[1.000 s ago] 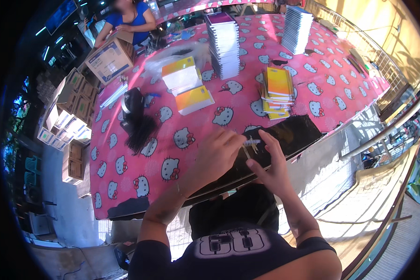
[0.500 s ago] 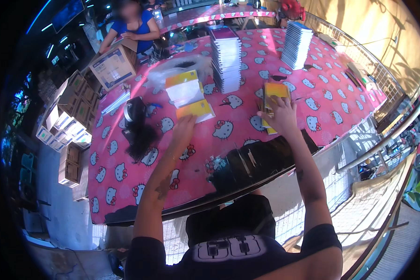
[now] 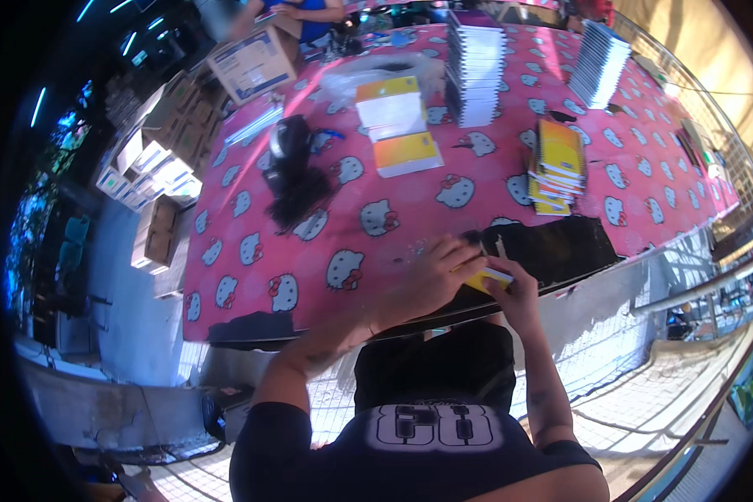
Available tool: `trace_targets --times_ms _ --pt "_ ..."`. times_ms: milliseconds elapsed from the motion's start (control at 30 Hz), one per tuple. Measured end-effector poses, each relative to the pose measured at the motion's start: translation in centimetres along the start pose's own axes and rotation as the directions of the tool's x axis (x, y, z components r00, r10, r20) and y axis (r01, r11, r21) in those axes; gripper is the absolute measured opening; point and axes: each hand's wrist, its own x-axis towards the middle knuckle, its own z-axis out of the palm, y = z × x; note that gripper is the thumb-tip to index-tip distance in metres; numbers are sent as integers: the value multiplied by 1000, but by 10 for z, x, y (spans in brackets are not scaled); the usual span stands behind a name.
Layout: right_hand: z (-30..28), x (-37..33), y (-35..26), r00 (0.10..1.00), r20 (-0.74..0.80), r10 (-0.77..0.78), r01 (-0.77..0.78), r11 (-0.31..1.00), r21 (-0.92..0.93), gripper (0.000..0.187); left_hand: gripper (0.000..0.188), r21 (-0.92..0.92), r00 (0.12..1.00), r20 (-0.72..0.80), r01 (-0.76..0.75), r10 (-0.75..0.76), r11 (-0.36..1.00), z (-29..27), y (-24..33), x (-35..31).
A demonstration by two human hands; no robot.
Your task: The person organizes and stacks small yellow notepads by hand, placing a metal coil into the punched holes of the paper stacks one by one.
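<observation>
Yellow notebook (image 3: 478, 283), by its colour and pale edge, is what I see the person working on, held low at the near edge of the table (image 3: 414, 224). The left hand (image 3: 440, 274) has its grip closed over the notebook's left part, fingers curled down; the right hand (image 3: 520, 294) pinches the other end, thumb toward the person. Fingers cover most of it, so I can't tell whether it is open or bound.

Taking the notebook as the clock's centre, with twelve straight away from the person, a dark patch (image 3: 565, 244) on the tabletop runs out between two and three o'clock. At one o'clock sits a loose pile of yellow notebooks (image 3: 560, 155), and farther out that way a stack with blue on top (image 3: 601, 67). A tall stack of spiral-bound books (image 3: 475, 75) stands at twelve. Yellow-and-white pieces (image 3: 406, 152) lie at eleven, and a black bristly thing (image 3: 299, 197) at ten. Beyond, between ten and eleven, is a cardboard box (image 3: 253, 65), with a co-worker in blue (image 3: 320, 15) behind it.

To my eye, the step in hand is two-handed work on this single notebook. The next move seems to call for a steady left grip and fine control in the right fingers.
</observation>
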Motion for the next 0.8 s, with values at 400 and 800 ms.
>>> trace_targets --times_ms 400,800 --pt "-6 6 3 981 50 186 -192 925 328 12 30 215 851 -153 524 -501 824 -28 -107 -81" --pt "-2 18 10 994 91 69 -93 949 301 21 23 -156 815 -158 537 -558 829 -32 -48 -37"
